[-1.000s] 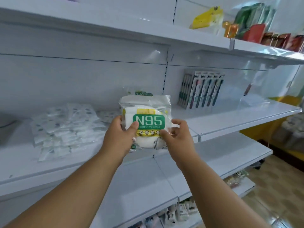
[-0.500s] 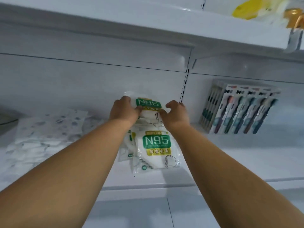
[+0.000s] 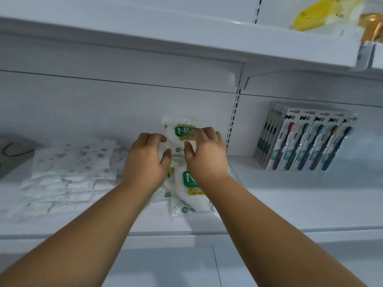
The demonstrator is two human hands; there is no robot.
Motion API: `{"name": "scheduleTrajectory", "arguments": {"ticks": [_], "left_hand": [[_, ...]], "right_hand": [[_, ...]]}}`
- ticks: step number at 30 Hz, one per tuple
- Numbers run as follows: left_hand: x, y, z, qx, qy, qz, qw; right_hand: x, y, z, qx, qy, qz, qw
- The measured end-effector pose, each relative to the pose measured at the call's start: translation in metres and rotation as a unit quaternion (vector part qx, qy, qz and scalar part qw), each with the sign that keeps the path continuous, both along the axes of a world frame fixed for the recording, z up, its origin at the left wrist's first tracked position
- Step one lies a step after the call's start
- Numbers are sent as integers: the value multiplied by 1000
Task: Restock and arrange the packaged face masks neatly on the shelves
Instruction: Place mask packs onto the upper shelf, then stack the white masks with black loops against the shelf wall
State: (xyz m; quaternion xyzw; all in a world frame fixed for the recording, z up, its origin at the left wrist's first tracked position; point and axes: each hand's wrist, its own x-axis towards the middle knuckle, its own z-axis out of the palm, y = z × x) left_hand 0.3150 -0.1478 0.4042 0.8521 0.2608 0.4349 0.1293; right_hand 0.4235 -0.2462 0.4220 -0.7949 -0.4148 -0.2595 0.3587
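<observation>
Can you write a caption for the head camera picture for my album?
Two hands, left and right, settle a clear plastic N95 mask packet upright on a white metal shelf.

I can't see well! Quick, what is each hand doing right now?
Left hand: fingers loosely curled, touching the upright N95 mask pack.
Right hand: fingers spread, resting on that same pack.

Green label on mask pack (image 3: 187, 183) shows "N".

A row of boxed toothbrushes (image 3: 306, 141) stands upright against the back panel at 3 o'clock. On the upper shelf at 1 o'clock lies a yellow packet (image 3: 317, 13), with a blurred golden item (image 3: 373, 27) just beside it. A dark cord (image 3: 14, 150) loops at 9 o'clock.
</observation>
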Motion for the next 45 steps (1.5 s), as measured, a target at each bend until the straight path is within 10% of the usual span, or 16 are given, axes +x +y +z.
{"name": "scheduleTrajectory", "arguments": {"ticks": [16, 25, 36, 45], "left_hand": [[-349, 96, -39, -49, 81, 137, 986], [-420, 199, -46, -144, 37, 210, 966], [-432, 348, -15, -218, 16, 182, 959], [-433, 425, -36, -576, -138, -14, 806]], "right_hand": [[-301, 141, -11, 31, 93, 242, 965], [-372, 267, -23, -54, 99, 333, 936], [-381, 416, -46, -262, 298, 178, 900], [-426, 423, -50, -180, 248, 189, 933]]}}
